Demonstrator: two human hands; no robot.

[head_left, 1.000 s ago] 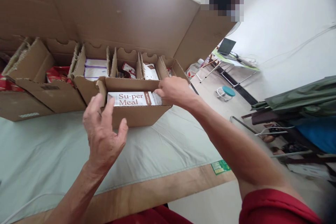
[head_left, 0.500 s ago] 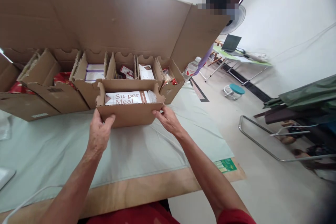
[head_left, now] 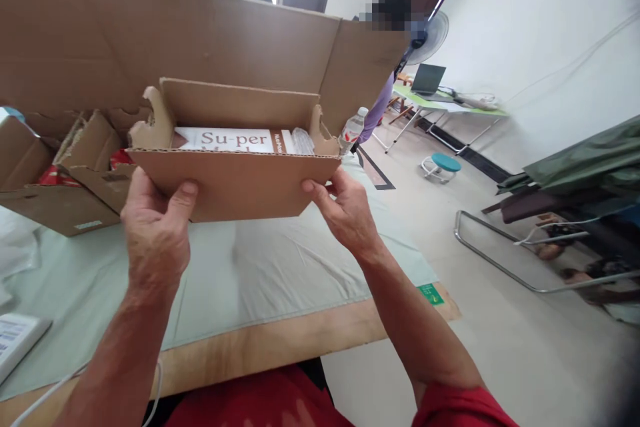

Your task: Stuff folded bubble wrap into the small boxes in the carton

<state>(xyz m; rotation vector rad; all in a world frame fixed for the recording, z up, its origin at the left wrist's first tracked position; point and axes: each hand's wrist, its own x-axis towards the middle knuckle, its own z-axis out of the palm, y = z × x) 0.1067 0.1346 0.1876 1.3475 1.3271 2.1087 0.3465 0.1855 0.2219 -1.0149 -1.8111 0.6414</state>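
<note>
A small open cardboard box (head_left: pixel 250 183) is held up off the cloth between my two hands. My left hand (head_left: pixel 157 227) grips its left end, thumb on the front panel and fingers out of sight behind. At the other end my right hand (head_left: pixel 345 210) holds the right corner, thumb also on the front. Inside lies a white carton (head_left: pixel 230 139) lettered "Su-per", with a clear plastic item (head_left: pixel 303 141) at its right. More cardboard boxes (head_left: pixel 65 203) with red packets (head_left: pixel 57 175) stand behind to the left; others are hidden by the held box.
A tall cardboard panel (head_left: pixel 210 40) rises behind the boxes. A clear bottle (head_left: pixel 354 127) stands at the right. A white device (head_left: pixel 20 340) lies at the left on the pale green cloth (head_left: pixel 290 267). Beyond are a teal stool (head_left: pixel 445 162), a folding table with a laptop (head_left: pixel 429 79), and a person.
Both hands have raised the cardboard box off the cloth and brought it nearer to me. It now covers several boxes of the row behind. The camera view has shifted slightly.
</note>
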